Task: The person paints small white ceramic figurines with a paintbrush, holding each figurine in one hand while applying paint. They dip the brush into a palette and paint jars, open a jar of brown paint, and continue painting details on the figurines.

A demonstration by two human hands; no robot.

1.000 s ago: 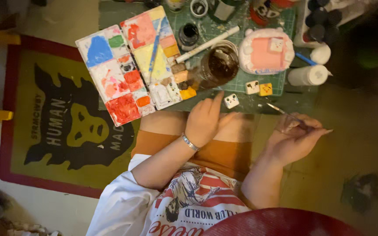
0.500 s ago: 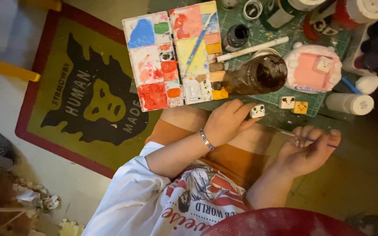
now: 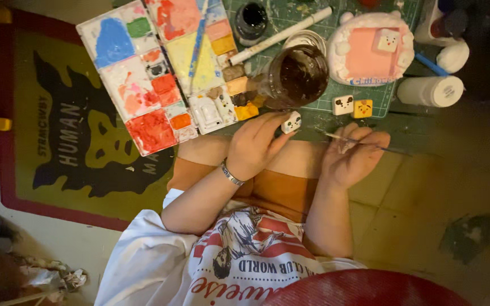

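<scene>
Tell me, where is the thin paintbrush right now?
The paintbrush lies in the right hand, just below the green mat.

Palette (image 3: 143,68) showing blue, green, red, orange, yellow patches. Cutting mat (image 3: 313,116) showing green with pale grid. Small cube (image 3: 291,122) showing white, dark spots. Rug (image 3: 46,141) showing olive, black figure, red border.

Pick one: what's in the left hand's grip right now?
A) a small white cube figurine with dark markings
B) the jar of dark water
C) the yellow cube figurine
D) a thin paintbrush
A: the left hand pinches a small white cube figurine with dark markings at its fingertips, while the thin paintbrush sits in the right hand and the jar of dark water stands untouched on the green mat.
</scene>
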